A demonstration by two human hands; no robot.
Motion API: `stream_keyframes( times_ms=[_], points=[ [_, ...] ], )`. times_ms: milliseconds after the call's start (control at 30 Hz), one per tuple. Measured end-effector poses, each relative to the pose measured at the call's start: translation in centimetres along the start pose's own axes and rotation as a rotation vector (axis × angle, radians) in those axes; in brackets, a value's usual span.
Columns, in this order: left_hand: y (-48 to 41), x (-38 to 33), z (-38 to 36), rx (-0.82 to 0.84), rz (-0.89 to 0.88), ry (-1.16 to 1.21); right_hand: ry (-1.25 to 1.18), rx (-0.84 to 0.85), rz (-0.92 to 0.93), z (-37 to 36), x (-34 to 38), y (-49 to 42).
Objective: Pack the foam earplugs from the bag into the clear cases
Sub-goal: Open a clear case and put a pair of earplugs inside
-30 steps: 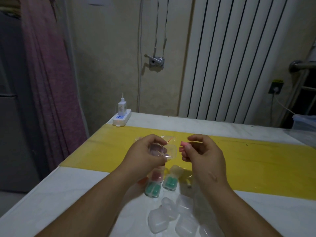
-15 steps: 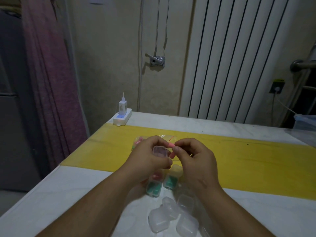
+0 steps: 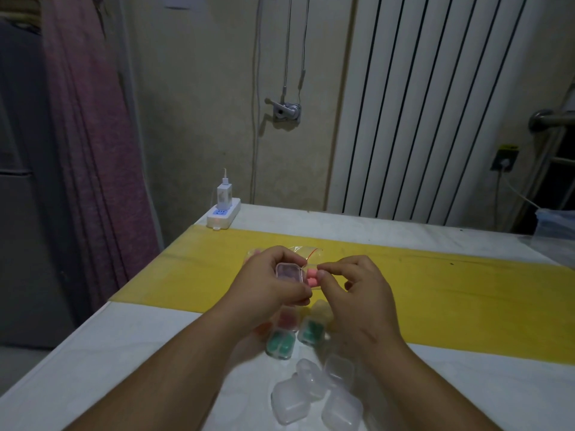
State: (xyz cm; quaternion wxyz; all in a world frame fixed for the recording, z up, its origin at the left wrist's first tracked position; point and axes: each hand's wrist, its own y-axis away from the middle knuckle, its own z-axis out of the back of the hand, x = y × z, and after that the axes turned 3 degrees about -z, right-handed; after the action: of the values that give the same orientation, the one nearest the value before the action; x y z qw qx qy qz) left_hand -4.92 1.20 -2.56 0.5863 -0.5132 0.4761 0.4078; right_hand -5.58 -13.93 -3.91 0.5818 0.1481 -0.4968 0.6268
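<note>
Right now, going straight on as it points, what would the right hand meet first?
Probably the clear case in the left hand; the pink earplugs that the right hand pinches are beside it.

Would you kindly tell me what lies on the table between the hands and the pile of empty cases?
In the head view, filled cases lie there: two holding green earplugs, one with pink ones partly hidden under the left hand.

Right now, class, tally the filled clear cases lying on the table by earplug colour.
Small clear plastic cases of green foam earplugs: 2
Small clear plastic case of pink foam earplugs: 1
Total: 3
The pale yellowish case beside them: contents unclear.
</note>
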Motion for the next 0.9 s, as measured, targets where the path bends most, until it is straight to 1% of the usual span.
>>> stream_keyframes(
  times_ms=[100, 200, 267, 300, 400, 433, 500, 600, 667, 733, 900],
  points=[
    [0.1, -0.1, 0.0, 0.016, 0.005, -0.010, -0.132, -0.017, -0.067, 0.1, 0.3, 0.1],
    [0.2, -0.4, 0.1, 0.022, 0.004, -0.069, -0.323, 0.073, -0.196, 0.3, 0.5, 0.2],
    [0.2, -0.5, 0.1, 0.014, 0.025, -0.051, -0.414, 0.112, -0.269, 0.4, 0.6, 0.2],
    [0.2, -0.6, 0.2, 0.003, 0.055, 0.016, -0.456, 0.109, -0.293, 0.4, 0.7, 0.2],
    [0.0, -0.9, 0.3, -0.017, 0.154, 0.317, -0.542, 0.081, -0.335, 0.5, 0.9, 0.0],
    [-0.1, -0.8, 0.3, -0.010, 0.155, 0.391, -0.557, 0.077, -0.343, 0.5, 0.9, 0.0],
    [0.0, -0.6, 0.4, 0.017, 0.137, 0.453, -0.556, 0.076, -0.357, 0.5, 0.9, 0.0],
    [0.3, -0.4, 0.2, 0.090, 0.125, 0.399, -0.576, 0.077, -0.382, 0.4, 0.9, 0.0],
    [0.3, -0.4, 0.1, 0.110, 0.108, 0.364, -0.588, 0.092, -0.395, 0.5, 1.0, 0.0],
    [0.2, -0.4, 0.0, 0.090, 0.082, 0.317, -0.596, 0.114, -0.401, 0.5, 1.0, 0.0],
    [-0.2, 0.1, 0.1, 0.059, 0.047, 0.246, -0.707, 0.169, -0.427, 0.5, 1.7, 0.1]
  ],
)
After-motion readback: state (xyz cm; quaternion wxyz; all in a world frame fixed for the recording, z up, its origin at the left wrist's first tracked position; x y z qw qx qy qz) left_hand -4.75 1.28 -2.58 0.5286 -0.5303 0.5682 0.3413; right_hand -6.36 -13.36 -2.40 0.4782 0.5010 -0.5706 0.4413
